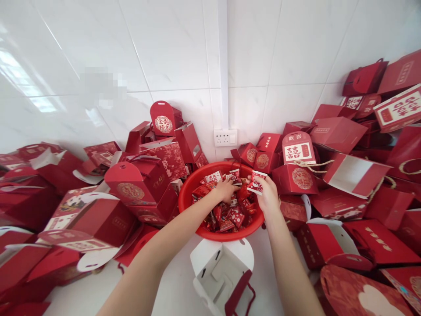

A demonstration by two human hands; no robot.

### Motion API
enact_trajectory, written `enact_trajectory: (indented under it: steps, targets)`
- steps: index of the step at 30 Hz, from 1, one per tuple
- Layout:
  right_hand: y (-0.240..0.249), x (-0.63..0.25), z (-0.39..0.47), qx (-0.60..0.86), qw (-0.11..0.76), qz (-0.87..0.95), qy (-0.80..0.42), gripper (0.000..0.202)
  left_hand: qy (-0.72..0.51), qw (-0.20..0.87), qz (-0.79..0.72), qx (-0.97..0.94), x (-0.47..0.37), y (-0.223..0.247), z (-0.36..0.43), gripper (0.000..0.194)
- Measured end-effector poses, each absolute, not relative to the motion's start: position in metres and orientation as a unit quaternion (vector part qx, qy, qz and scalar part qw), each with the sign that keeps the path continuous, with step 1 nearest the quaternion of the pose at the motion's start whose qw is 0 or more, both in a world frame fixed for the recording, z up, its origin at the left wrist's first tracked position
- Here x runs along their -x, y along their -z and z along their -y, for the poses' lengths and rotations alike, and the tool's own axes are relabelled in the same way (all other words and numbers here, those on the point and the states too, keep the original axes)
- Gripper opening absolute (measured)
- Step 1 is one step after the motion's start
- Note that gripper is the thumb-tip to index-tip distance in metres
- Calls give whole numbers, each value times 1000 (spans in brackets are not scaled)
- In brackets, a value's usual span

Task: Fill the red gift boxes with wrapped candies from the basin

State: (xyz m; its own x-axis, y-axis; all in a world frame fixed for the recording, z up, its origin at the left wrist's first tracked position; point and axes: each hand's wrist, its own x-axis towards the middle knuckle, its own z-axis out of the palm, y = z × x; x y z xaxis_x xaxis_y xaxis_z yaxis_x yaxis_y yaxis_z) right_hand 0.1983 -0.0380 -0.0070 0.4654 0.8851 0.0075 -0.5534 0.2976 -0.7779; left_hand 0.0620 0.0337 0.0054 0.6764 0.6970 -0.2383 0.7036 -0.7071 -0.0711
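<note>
A red plastic basin [187,219] holds a heap of small red candy packets [235,217]. My left hand [226,189] reaches down into the basin, its fingers bent and pressed in among the packets; what they grip, if anything, is hidden. At its fingertips a red-and-white packet [233,176] stands up. Over the basin's right rim, my right hand [269,193] is closed on a red-and-white candy packet [257,182]. Below the basin sits an open gift box [220,276], white inside, with a dark red cord handle hanging at its right.
Red gift boxes pile up at left [141,180] and right [338,136], some with flaps open. Behind the basin, a white tiled wall [174,52] carries a socket [225,138] and a vertical cable duct [223,66]. The boxes rest on a white surface [174,281].
</note>
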Motion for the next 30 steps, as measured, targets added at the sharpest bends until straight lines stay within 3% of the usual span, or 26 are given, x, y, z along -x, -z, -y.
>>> enact_trajectory:
  steps: [5,11,24,30]
  targets:
    - [7,-198,38,368,776,228,-458,17,126,21,-381,-916,-61,-7,-35,63]
    - [6,-197,39,369,776,234,-456,17,143,39,-395,-907,-63,-5,-35,97]
    - [9,-199,37,368,772,241,-458,20,94,54,-469,-876,-57,-9,-42,45]
    - [11,-200,35,370,771,246,-457,18,44,83,-515,-852,-66,10,-36,45]
